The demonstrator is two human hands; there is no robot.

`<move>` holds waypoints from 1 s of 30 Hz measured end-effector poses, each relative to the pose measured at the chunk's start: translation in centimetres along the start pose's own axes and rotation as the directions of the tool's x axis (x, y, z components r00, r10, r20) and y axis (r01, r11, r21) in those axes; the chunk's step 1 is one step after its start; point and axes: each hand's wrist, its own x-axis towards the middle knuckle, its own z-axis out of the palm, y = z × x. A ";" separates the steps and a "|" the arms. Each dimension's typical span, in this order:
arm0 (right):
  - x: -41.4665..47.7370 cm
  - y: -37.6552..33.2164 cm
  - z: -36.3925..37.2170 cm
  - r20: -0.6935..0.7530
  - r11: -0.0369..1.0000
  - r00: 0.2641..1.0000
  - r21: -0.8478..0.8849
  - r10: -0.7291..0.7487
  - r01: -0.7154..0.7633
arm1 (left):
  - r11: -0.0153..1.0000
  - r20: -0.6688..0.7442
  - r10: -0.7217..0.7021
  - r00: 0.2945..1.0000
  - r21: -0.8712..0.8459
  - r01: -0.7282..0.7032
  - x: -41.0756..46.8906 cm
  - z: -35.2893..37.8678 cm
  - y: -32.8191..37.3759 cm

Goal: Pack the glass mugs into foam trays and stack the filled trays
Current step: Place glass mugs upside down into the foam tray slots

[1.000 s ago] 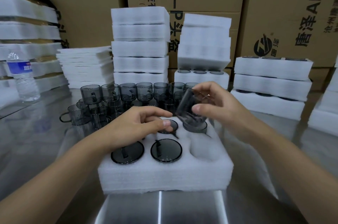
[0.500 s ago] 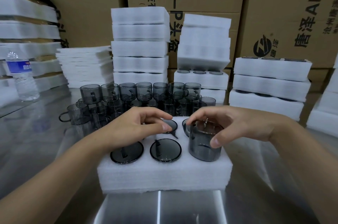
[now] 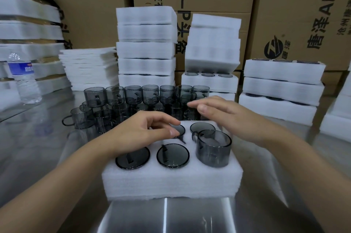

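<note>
A white foam tray (image 3: 171, 183) lies on the steel table in front of me. Smoky grey glass mugs sit sunk in its front left pocket (image 3: 133, 158), front middle pocket (image 3: 172, 155) and two back pockets. Another mug (image 3: 213, 149) stands upright in the front right pocket, sticking well above the foam. My left hand (image 3: 144, 133) rests on the tray's back left part, fingers loosely curled, hiding that pocket. My right hand (image 3: 224, 116) hovers above the tray's back right, fingers spread, holding nothing. Several loose mugs (image 3: 140, 95) crowd just behind the tray.
Stacks of foam trays stand behind the mugs (image 3: 146, 50) (image 3: 212, 46) and at the right (image 3: 281, 88), some showing mug rims. Thin foam sheets (image 3: 89, 67) are piled at the back left. A water bottle (image 3: 23, 78) stands at the left. Cardboard boxes (image 3: 294, 4) form the back wall.
My right hand carried a mug down, set it into the front right pocket, let go and lifted back. My left hand stayed in place on the tray.
</note>
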 end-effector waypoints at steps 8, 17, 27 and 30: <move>0.5 0.5 2.5 0.272 0.970 0.962 -0.232 -0.003 0.069 | 0.999 -0.011 0.030 0.999 0.038 -0.029 0.0 0.0 0.0; 0.8 0.8 3.2 0.291 0.878 0.952 -0.474 0.092 0.060 | 0.997 -0.021 0.031 0.999 0.071 -0.029 0.4 0.0 -0.6; 0.8 1.2 3.6 0.278 0.828 0.943 -0.560 0.182 0.006 | 0.998 -0.006 0.019 1.000 0.059 -0.018 0.7 0.0 -1.2; 0.7 1.4 3.9 0.266 0.816 0.950 -0.578 0.162 0.022 | 0.996 -0.018 0.024 1.000 0.089 -0.022 0.8 0.1 -1.3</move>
